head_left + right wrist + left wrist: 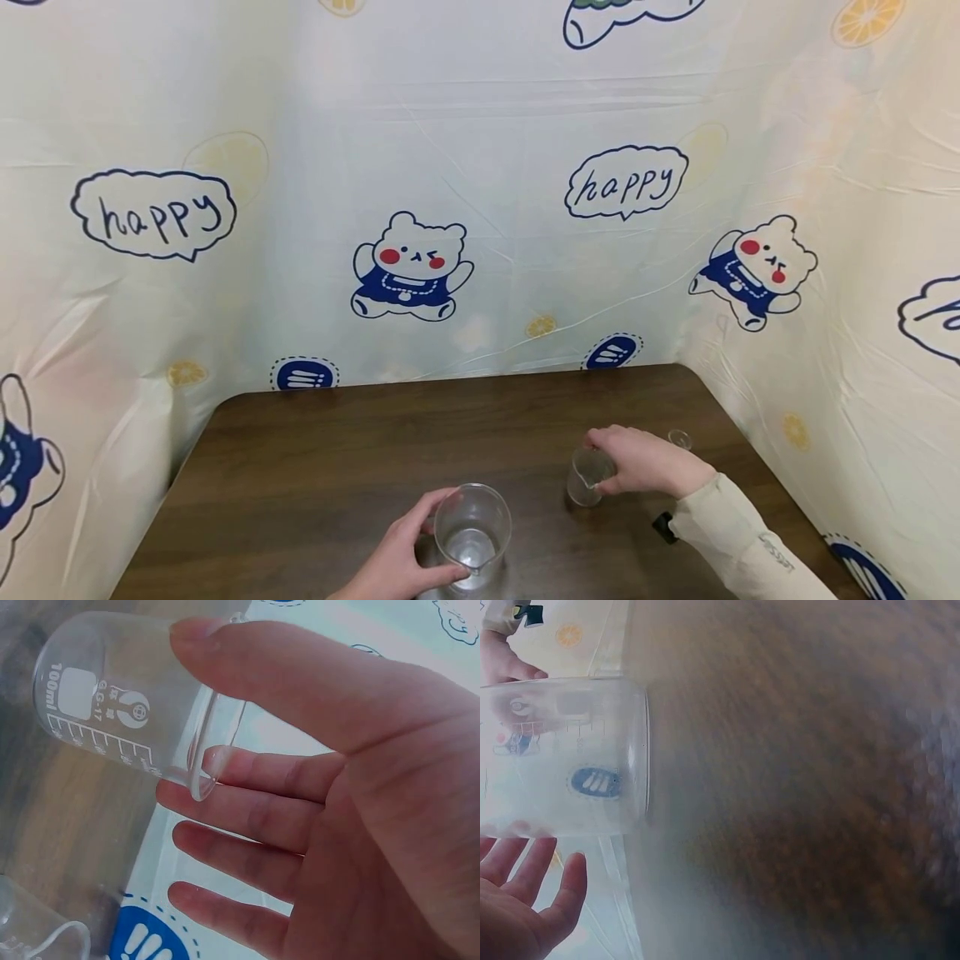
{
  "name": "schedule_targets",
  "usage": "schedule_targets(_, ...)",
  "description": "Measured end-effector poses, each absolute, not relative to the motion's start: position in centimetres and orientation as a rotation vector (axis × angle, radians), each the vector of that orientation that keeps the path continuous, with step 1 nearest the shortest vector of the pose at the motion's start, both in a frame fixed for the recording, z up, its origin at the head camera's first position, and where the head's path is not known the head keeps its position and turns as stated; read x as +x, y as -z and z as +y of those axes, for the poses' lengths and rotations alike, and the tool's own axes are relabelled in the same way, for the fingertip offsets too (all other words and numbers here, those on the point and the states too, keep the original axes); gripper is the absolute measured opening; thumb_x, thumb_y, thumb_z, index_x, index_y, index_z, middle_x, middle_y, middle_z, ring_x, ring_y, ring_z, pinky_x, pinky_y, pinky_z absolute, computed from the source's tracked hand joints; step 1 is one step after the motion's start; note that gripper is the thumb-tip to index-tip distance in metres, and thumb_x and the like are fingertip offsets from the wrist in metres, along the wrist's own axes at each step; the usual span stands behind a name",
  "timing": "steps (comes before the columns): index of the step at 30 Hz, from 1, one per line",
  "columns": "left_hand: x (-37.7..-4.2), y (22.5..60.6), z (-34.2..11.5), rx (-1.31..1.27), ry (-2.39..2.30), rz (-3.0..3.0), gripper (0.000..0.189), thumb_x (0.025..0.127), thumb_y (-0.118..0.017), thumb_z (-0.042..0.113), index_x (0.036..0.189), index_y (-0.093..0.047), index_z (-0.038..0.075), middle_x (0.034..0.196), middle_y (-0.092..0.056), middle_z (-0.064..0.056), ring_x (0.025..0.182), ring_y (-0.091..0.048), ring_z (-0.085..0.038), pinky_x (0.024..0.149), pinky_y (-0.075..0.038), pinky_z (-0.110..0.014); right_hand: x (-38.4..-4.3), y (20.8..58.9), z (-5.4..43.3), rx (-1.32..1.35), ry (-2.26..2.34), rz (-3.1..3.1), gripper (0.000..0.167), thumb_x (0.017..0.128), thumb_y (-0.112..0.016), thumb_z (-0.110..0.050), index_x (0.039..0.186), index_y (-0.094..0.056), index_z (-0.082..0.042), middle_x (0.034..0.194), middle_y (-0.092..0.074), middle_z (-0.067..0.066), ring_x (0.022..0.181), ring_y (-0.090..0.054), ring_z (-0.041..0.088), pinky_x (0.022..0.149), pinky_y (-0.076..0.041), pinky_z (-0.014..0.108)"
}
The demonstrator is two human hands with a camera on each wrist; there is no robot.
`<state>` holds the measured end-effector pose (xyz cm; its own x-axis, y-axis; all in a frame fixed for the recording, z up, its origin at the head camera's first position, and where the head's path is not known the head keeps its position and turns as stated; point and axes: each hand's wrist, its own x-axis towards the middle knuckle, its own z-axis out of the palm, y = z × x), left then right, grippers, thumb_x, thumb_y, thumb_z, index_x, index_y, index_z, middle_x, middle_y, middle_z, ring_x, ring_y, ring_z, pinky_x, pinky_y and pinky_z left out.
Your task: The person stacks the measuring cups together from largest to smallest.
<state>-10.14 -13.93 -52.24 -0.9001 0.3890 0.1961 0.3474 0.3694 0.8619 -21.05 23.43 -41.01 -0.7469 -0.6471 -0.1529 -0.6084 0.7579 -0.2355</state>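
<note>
A large clear glass beaker (474,542) stands upright on the brown table, at the near middle of the head view. My left hand (408,550) grips its left side, thumb by the pouring spout and fingers round the far side. The same beaker (570,757) fills the upper left of the left wrist view. Farther right, my right hand (648,462) pinches a smaller beaker (585,479) near its rim between thumb and fingers. White print on this beaker (112,697) reads 100ml, above a scale. Whether its base touches the table I cannot tell.
Another small glass vessel (680,439) stands behind my right wrist, near the table's right edge, partly hidden. The wooden table (360,450) is bordered by a hanging printed curtain (510,275) at the back and both sides.
</note>
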Motion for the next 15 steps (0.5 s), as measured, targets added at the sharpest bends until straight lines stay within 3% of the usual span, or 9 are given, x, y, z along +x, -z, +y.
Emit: schedule_targets(15,-10.2,52.3,-13.9,0.693,-1.614,2.528,0.08,0.084,-0.089,0.036,0.15,-0.047,0.026,0.144,-0.06,-0.006,0.097,-0.062,-0.015,0.085,-0.051,-0.033,-19.5,38.8,22.4,-1.07,0.229,2.735,0.045,0.08,-0.089,-0.03,0.114,-0.066,-0.01,0.105,-0.07,0.001,0.092,-0.064,0.018,0.082,-0.055,0.04)
